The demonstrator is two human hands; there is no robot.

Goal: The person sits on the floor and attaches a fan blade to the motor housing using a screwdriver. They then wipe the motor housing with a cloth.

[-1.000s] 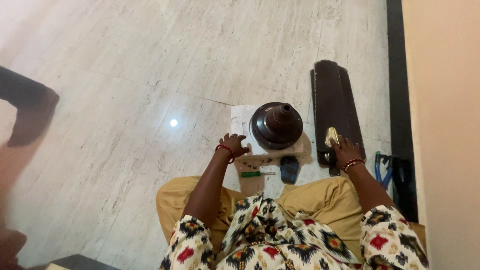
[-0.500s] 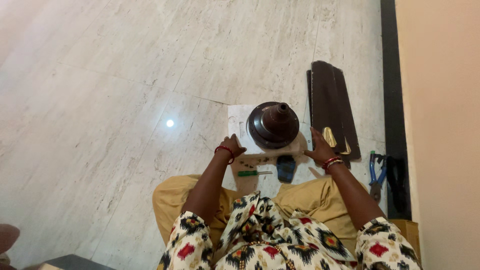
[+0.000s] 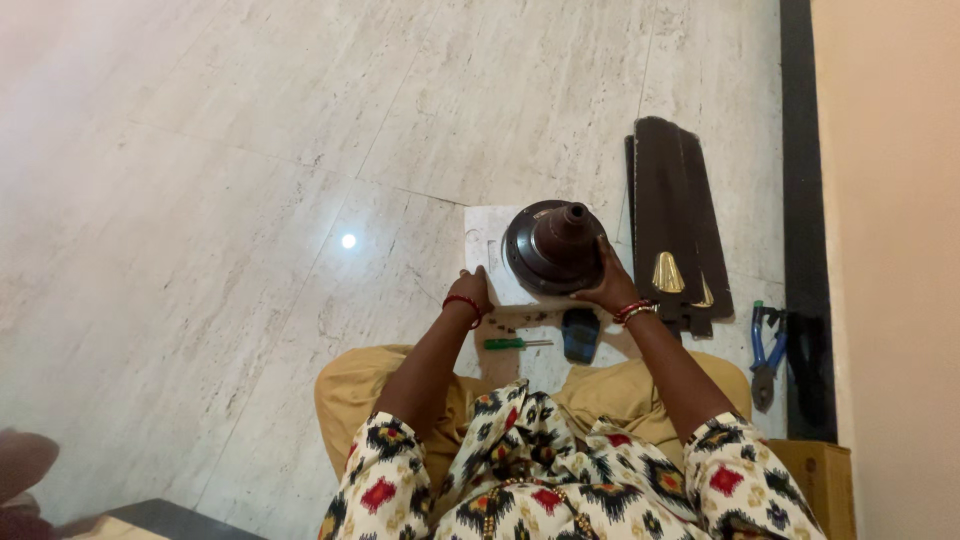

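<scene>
The dark brown fan motor housing (image 3: 555,247), round with a short stem on top, sits on a white sheet of paper (image 3: 486,240) laid on the pale marble floor (image 3: 250,200), just far of the seated person's knees. The right hand (image 3: 608,283) is spread against the housing's near right side, fingers pressed to its rim, grasping it. The left hand (image 3: 473,290) rests on the paper's near left edge, just left of the housing and apart from it; whether its fingers are curled or flat cannot be told.

Near of the housing lie small dark screws (image 3: 525,318), a green-handled screwdriver (image 3: 515,343) and a small dark blue object (image 3: 580,334), all between the two forearms. Right of the housing a stack of dark brown fan blades (image 3: 675,215) with gold trim stretches far along the floor. Further right, blue-handled pliers (image 3: 765,350) lie beside a black strip (image 3: 800,150) along the wall. A cardboard box (image 3: 815,480) sits at the near right
</scene>
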